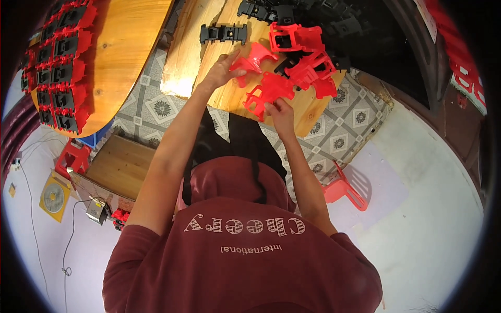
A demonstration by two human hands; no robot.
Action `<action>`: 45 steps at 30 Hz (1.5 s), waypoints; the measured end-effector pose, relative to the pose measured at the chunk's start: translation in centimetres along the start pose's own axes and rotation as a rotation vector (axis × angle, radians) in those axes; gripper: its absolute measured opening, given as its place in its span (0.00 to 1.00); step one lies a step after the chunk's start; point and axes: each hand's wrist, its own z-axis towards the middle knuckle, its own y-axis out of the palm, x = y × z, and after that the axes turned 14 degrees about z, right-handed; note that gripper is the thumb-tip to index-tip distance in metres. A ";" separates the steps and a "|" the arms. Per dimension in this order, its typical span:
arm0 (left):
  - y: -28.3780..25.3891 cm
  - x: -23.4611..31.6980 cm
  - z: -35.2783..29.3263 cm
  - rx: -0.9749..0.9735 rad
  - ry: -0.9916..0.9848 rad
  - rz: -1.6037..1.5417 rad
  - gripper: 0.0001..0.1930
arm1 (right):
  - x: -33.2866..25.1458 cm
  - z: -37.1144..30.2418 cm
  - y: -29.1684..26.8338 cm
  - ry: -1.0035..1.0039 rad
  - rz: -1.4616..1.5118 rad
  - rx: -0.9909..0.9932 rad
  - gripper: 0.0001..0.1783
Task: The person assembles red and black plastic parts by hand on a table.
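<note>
Nearest the camera, your maroon shirt [235, 271] occupies the lower middle of the view, and your forearms [175, 141] extend forward from it to the wooden desk [182, 52]. Your right grip [282, 111] is narrow: thumb and fingers pinch the near edge of the lower red part [272, 89], an openwork piece located at the near side of the desk. Your left grip [220, 72], positioned slightly farther out and to the left, holds the upper red part [255, 56] by its left end, the thumb laid against it. Whether the desk supports either part cannot be determined. To the right of both, note the red frames [313, 68], heaped together, with black pieces [284, 66] showing among them. Beyond your left grip, a single black frame [224, 34] lies on the desk, apart from the heap. At the far side, more black parts [257, 9] lie grouped, partly in shadow. Out to the left, a rounded desk [125, 47] carries red-and-black assemblies [63, 73], set close together in rows along its left side.
</note>
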 end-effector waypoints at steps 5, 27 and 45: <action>-6.7 2.1 -5.5 -0.246 -0.140 -0.614 0.50 | -9.1 -3.5 2.1 -0.947 -0.911 -0.380 0.03; -8.2 0.0 -20.1 0.252 -0.307 -1.666 0.44 | -9.2 18.3 15.7 -0.354 -0.387 -0.152 0.12; -9.9 10.4 -18.4 0.318 -0.012 -1.549 0.38 | -24.8 -9.2 8.5 -1.211 -0.515 -0.449 0.15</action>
